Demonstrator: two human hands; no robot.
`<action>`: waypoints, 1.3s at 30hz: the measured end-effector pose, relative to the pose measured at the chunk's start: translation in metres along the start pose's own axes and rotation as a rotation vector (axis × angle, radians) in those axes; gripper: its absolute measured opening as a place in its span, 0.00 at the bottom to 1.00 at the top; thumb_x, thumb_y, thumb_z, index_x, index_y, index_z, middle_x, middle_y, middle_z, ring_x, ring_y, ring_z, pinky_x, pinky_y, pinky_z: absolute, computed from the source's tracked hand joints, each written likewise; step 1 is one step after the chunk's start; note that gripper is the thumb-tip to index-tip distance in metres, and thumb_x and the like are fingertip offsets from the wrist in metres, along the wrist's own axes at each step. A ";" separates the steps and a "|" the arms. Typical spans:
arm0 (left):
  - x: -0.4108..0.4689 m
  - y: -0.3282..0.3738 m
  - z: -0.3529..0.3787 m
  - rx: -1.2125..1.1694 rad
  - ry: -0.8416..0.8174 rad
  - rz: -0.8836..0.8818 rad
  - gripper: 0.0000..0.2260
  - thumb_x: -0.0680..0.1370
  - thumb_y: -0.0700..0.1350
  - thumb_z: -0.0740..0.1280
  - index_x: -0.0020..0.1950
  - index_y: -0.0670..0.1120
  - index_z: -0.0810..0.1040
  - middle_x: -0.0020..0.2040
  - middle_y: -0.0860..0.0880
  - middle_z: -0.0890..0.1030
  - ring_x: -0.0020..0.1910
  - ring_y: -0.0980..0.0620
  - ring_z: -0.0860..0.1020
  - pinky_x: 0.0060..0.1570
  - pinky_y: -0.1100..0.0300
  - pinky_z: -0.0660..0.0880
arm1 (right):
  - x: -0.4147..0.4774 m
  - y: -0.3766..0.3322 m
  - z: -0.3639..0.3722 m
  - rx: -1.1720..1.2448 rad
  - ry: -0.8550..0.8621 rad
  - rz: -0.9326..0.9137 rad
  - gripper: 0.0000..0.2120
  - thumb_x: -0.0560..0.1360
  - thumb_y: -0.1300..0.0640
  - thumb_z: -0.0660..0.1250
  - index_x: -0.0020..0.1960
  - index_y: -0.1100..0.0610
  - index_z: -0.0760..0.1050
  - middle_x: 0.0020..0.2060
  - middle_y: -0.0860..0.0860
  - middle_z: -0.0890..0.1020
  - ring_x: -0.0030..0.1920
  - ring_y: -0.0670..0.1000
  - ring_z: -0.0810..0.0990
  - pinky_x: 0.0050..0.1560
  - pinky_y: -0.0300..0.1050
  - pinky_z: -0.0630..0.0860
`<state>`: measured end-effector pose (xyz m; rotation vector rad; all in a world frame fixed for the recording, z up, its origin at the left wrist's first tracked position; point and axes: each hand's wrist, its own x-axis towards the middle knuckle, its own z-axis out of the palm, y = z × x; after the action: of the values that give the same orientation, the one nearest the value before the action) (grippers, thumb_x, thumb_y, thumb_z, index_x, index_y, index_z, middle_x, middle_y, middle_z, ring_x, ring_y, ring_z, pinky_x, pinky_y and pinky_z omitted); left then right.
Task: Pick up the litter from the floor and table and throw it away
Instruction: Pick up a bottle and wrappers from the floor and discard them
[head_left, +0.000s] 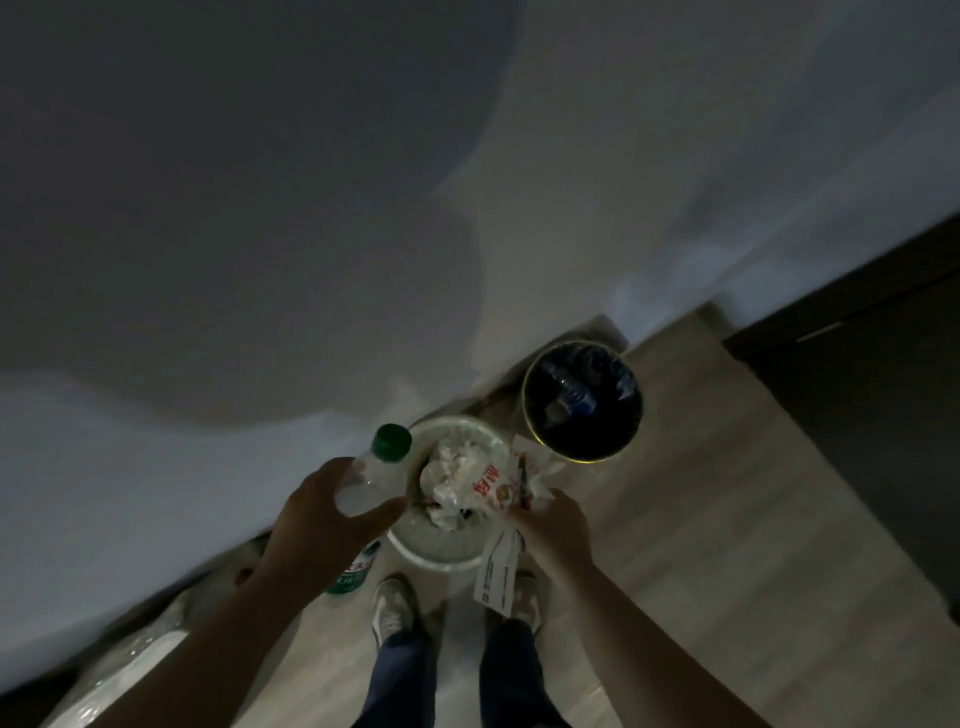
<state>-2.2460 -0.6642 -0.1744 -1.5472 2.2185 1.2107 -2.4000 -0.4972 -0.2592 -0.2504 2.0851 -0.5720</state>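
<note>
Left hand: I see my left hand (332, 512) raised, fingers and thumb curled round the middle of a clear plastic bottle (371, 467), its green cap pointing up toward the wall (260, 260).
Right hand: my right hand (553, 525) pinches a crumpled wrapper (511, 480) and a white paper slip (498, 574) that hangs below the palm.
Position: the bottle is at the left edge of the pale bin (431, 553); the wrapper is over its right rim.
Edges: the wall runs close behind both bins; a dark cabinet (883, 389) closes off the far right.
Room: bare wooden floor (727, 519) lies open to my right; my 2 shoes (392, 608) stand just short of the pale bin.
Bins: 2 stand side by side, nearly touching; the dark bin (582, 459) holds bottles, the pale one crumpled white litter (457, 478).
Look: the wrapper is white with red print; the bottle carries a green and red label low down.
Light: dim, so I cannot read the fine print.
</note>
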 end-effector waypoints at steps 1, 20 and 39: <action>0.011 -0.008 0.009 0.019 -0.009 0.004 0.26 0.69 0.55 0.74 0.62 0.47 0.73 0.50 0.52 0.76 0.48 0.53 0.74 0.48 0.59 0.68 | 0.016 0.006 0.013 -0.014 -0.014 0.017 0.12 0.71 0.41 0.68 0.42 0.50 0.75 0.40 0.51 0.82 0.40 0.49 0.81 0.38 0.42 0.76; 0.112 -0.058 0.087 0.162 -0.166 0.060 0.28 0.68 0.59 0.73 0.63 0.48 0.73 0.55 0.51 0.78 0.49 0.55 0.73 0.49 0.61 0.68 | 0.104 0.057 0.076 0.044 -0.081 0.118 0.21 0.73 0.57 0.69 0.65 0.58 0.72 0.59 0.54 0.78 0.57 0.52 0.77 0.51 0.41 0.74; 0.189 0.110 0.262 0.134 -0.434 0.012 0.33 0.67 0.73 0.62 0.51 0.44 0.77 0.43 0.44 0.84 0.38 0.49 0.83 0.40 0.55 0.80 | 0.093 0.172 -0.065 0.274 0.177 0.255 0.17 0.73 0.58 0.71 0.60 0.56 0.75 0.49 0.52 0.80 0.49 0.49 0.78 0.48 0.41 0.73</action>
<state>-2.4990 -0.5999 -0.3945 -1.0962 1.9776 1.2317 -2.4974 -0.3640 -0.3825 0.2281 2.1340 -0.7348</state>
